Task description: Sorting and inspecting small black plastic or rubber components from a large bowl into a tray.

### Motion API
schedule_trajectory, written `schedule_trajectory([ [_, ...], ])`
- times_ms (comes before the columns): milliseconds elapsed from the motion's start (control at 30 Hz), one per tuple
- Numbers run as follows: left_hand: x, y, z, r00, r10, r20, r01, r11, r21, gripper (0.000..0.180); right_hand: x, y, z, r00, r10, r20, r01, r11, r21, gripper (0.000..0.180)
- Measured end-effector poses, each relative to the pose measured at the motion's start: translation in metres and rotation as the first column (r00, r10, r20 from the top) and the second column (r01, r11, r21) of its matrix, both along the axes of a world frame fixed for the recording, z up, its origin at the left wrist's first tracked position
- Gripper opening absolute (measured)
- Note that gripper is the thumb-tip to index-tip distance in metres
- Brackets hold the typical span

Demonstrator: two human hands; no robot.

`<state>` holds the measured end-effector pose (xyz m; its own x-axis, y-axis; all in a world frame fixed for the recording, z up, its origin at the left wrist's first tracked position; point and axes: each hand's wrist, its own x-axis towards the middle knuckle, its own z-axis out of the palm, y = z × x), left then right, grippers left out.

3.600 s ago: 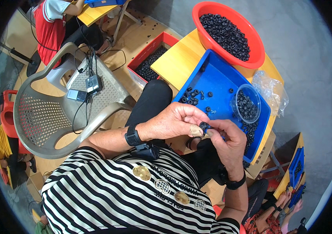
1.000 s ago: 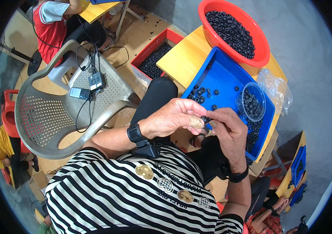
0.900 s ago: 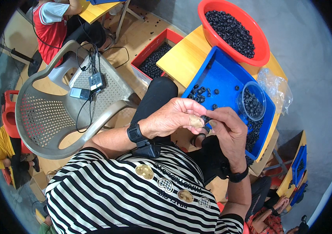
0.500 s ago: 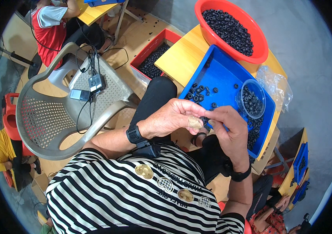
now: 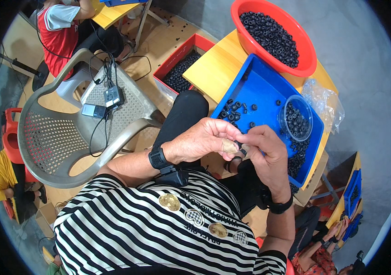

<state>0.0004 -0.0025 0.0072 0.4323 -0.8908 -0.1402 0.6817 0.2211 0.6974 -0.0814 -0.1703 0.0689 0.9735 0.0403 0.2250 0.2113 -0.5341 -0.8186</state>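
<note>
My two hands meet fingertip to fingertip in front of the blue tray (image 5: 264,87). My left hand (image 5: 198,141), its thumb wrapped in tan tape, pinches a small black part that the fingers mostly hide. Thumb and forefinger of my right hand (image 5: 271,153) close on the same spot from the other side, with tape on a fingertip. In the tray lie loose small black ring-like parts (image 5: 230,112), and a denser heap (image 5: 298,158) fills its right side. A clear round tub (image 5: 311,120) holding more black parts stands in the tray.
A red basin (image 5: 312,59) full of black parts and a crumpled clear bag (image 5: 326,103) share the yellow table (image 5: 211,71). On the floor sits a red box (image 5: 161,68) of parts. A grey armchair (image 5: 48,156) with cables stands left. Other people work nearby.
My right fingers have shifted slightly and now cover more of the black part between the hands. The tray and its contents look the same.
</note>
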Motion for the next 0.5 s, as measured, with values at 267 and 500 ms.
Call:
schedule_trajectory([
  [267, 0.0, 0.0014, 0.0062, 0.99, 0.008, 0.138, -0.014, 0.999, 0.046, 0.017, 0.0019, 0.0038, 0.0083, 1.0, 0.002, 0.003, -0.002, 0.996, -0.088, 0.027],
  [500, 0.0027, -0.0013, 0.0028, 0.986, 0.032, 0.164, -0.031, 0.999, -0.009, 0.017, 0.003, 0.0088, 0.0012, 0.997, -0.07, 0.032, 0.072, 0.997, -0.039, 0.031],
])
